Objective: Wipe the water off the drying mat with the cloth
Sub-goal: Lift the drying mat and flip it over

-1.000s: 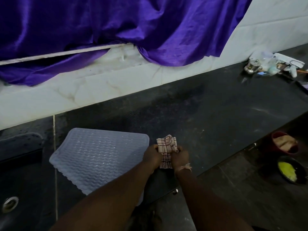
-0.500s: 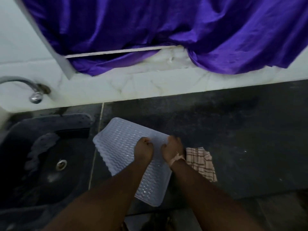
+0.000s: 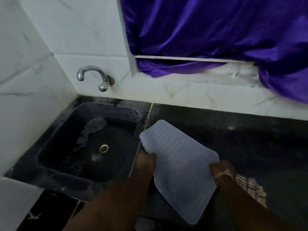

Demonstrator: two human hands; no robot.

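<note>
The pale ribbed drying mat (image 3: 180,165) lies on the dark counter (image 3: 250,147) just right of the sink, its near end hanging past the counter's front edge. My left hand (image 3: 145,162) grips the mat's left edge. My right hand (image 3: 220,170) grips its right edge. The checked cloth (image 3: 250,187) lies flat on the counter to the right of the mat, partly hidden behind my right forearm. Neither hand touches the cloth.
A dark sink (image 3: 86,147) with a metal drain (image 3: 104,148) sits left of the mat. A chrome tap (image 3: 93,77) juts from the white tiled wall above it. A purple curtain (image 3: 216,35) hangs over the ledge behind the counter.
Both hands let go of the cloth, which now lies on the counter. They moved onto the mat, then spread apart to grip its left and right edges. My view swung left toward the sink.
</note>
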